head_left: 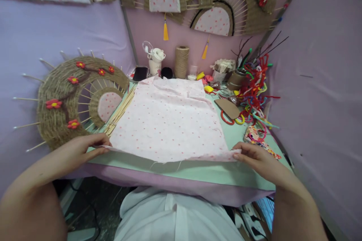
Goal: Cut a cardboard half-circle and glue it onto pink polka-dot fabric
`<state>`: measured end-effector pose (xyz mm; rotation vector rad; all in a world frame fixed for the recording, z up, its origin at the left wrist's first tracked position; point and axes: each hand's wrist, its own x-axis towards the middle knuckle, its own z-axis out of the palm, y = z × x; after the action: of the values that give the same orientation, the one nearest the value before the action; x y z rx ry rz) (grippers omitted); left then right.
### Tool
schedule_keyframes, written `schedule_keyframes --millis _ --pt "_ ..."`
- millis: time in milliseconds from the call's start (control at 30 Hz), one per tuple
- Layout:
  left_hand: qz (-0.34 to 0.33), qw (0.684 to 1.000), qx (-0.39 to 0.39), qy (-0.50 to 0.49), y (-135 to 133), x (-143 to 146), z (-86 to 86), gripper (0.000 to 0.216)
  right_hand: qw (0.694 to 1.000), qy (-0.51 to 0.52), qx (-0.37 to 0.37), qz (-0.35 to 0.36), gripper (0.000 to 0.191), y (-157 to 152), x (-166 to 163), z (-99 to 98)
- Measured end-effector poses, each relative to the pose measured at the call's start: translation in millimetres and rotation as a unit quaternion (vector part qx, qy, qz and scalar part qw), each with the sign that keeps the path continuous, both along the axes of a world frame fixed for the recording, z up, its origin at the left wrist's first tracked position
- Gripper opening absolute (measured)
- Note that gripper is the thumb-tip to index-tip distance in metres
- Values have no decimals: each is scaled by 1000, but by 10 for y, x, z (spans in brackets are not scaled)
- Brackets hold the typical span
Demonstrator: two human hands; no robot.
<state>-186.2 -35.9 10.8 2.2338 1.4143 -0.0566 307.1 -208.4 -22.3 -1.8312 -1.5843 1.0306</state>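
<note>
A white cloth with small pink-red dots (169, 124) spreads over the pale green tabletop (209, 171), its near edge frayed with loose threads. At that edge's left corner, my left hand (94, 146) pinches the fabric between thumb and fingers. My right hand (251, 155) pinches the right corner the same way. Between both hands the near edge sags slightly, and its right part looks folded over. Wrinkles run across the cloth's far end. Along its left side lies a bundle of thin bamboo sticks (120, 111), partly beside the cloth.
A twine-wrapped fan shape with red flowers (59, 101) leans at the left wall. Behind the cloth stand a twine spool (181, 62), a white container (155, 62) and a dark phone (140, 73). Scissors (227, 117), a brown cardboard piece (227, 109) and coloured pipe cleaners (256, 94) crowd the right.
</note>
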Motion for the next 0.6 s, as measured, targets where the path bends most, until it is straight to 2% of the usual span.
schedule_keyframes --millis 133,333,467,600 --pt "-7 999 38 26 157 141 18 42 996 -21 35 -85 35 195 -60 -46" --pt "28 992 85 90 453 557 40 29 972 -142 55 -179 30 526 -91 -247" --pt "37 989 90 114 530 725 34 23 958 -183 66 -210 27 650 -88 -338" --pt "56 982 114 138 529 778 67 21 951 -210 70 -217 25 702 -79 -347"
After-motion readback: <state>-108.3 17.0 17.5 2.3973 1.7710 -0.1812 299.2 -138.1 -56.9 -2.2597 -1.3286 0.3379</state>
